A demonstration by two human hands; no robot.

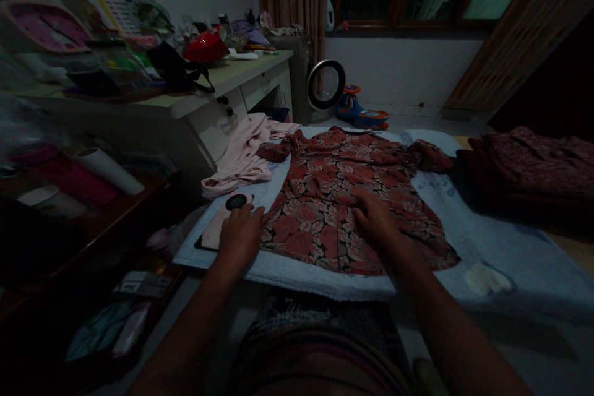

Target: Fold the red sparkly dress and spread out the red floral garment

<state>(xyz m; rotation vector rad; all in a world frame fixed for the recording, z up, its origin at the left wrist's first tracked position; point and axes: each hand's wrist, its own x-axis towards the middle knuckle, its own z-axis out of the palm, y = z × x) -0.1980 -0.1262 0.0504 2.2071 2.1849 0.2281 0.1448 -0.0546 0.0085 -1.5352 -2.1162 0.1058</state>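
Note:
A short-sleeved red and black floral blouse [320,216] lies spread out on a light blue cloth [320,284], its neckline at the far side. My left hand [241,232] is at the blouse's left edge, palm down, with its fingers apart. Its fingertips lie over a flat pale device [212,229] with a round black part. My right hand [375,213] is on the middle of the blouse, fingers bent and closed on the fabric, where a small ridge runs to the fingertips. Beyond my left hand lies a crumpled pale pink garment [245,151].
Folded dark red clothes [542,161] are stacked at the right. A small white cloth piece [487,278] lies near the front right. To the left stands a cluttered desk [185,105], with a low shelf [102,232] nearer. A ring-shaped fan [326,85] and a ride-on toy [359,111] stand behind.

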